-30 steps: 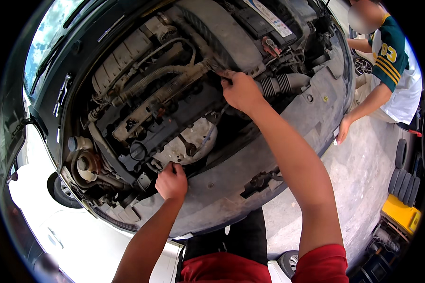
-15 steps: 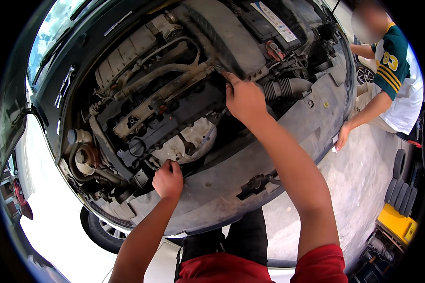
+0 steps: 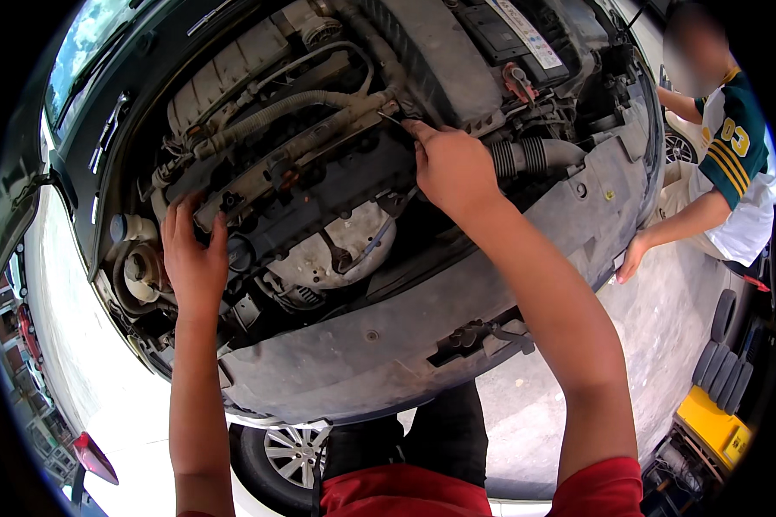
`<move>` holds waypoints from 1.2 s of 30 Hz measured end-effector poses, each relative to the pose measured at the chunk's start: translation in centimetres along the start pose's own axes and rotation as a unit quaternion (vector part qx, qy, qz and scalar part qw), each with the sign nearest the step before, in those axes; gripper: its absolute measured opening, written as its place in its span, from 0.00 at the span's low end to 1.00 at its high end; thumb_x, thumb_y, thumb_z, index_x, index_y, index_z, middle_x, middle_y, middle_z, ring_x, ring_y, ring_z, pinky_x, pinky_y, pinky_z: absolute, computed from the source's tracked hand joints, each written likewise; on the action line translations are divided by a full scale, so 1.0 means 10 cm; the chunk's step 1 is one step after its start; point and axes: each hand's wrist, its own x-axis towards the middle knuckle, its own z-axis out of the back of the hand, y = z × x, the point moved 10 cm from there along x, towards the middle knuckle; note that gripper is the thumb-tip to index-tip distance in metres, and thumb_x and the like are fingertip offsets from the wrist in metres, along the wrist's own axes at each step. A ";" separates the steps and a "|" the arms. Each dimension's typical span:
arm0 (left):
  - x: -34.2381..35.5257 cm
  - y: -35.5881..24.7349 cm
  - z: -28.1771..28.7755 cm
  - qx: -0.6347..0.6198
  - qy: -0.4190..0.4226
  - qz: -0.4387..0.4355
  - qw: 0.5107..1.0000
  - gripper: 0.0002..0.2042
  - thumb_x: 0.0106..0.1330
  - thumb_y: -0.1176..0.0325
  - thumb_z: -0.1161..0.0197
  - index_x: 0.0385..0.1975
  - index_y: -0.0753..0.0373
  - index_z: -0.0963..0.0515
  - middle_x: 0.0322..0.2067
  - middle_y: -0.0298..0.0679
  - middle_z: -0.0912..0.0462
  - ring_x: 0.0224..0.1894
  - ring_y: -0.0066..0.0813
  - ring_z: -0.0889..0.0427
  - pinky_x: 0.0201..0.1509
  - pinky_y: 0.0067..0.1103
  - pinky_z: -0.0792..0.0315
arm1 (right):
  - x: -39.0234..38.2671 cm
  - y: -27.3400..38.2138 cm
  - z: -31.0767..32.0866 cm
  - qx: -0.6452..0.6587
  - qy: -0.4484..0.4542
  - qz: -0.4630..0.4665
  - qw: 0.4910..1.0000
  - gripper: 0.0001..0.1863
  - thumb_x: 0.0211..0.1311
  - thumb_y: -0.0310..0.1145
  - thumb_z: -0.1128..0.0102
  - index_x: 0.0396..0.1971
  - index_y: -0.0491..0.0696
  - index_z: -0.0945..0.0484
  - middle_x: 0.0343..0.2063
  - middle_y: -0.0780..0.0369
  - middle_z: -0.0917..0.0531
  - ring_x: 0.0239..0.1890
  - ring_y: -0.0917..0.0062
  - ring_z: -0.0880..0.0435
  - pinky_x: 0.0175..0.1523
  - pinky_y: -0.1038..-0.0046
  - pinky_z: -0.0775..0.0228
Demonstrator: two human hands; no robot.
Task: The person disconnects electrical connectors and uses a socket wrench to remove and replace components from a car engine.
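My left hand (image 3: pixel 197 250) has its fingers apart and bent over the left end of the dusty engine rail (image 3: pixel 233 201), beside the black oil cap (image 3: pixel 241 252). My right hand (image 3: pixel 453 168) is closed at the rail's right end, by a junction of pipes; a thin metallic item (image 3: pixel 391 117) shows at its fingertips, too small to make out. A silver heat shield (image 3: pixel 310 263) lies below the black engine top. Right of my right hand are a ribbed intake hose (image 3: pixel 526 155) and a battery (image 3: pixel 509 39).
The grey front panel (image 3: pixel 362 370) spans in front of me, above my legs. At the right a person in a green-sleeved white jersey (image 3: pixel 733 172) has a hand (image 3: pixel 634 258) at the car's edge. Beyond are stacked tyres (image 3: pixel 716 375) and a yellow object (image 3: pixel 711 422).
My left hand has moved from the heat shield's lower edge up and leftward to the rail's left end, and its fingers have spread. My right hand has stayed near the pipe junction.
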 end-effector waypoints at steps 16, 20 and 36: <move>0.36 -0.16 -0.68 0.083 0.149 -0.114 0.979 0.24 0.53 0.62 0.23 0.49 0.61 0.19 0.41 0.39 0.20 0.50 0.43 0.21 0.53 0.36 0.28 | 0.10 -0.02 -0.07 0.002 0.047 -0.077 0.996 0.24 0.64 0.30 0.43 0.61 0.58 0.19 0.37 0.52 0.12 0.41 0.54 0.12 0.49 0.55 0.19; 0.34 -0.14 -0.66 0.092 0.159 -0.116 0.976 0.23 0.53 0.62 0.22 0.48 0.60 0.17 0.41 0.38 0.21 0.50 0.42 0.22 0.54 0.36 0.28 | 0.02 0.16 -0.13 -0.092 0.048 -0.071 0.992 0.23 0.66 0.30 0.45 0.61 0.57 0.19 0.36 0.51 0.12 0.39 0.55 0.12 0.47 0.55 0.19; 0.33 -0.06 -0.69 0.088 0.171 -0.082 0.978 0.23 0.54 0.61 0.23 0.50 0.61 0.17 0.44 0.40 0.19 0.51 0.44 0.21 0.55 0.37 0.27 | -0.10 0.11 -0.12 -0.064 -0.007 -0.075 0.995 0.23 0.67 0.30 0.44 0.61 0.61 0.19 0.36 0.50 0.12 0.38 0.53 0.12 0.45 0.54 0.20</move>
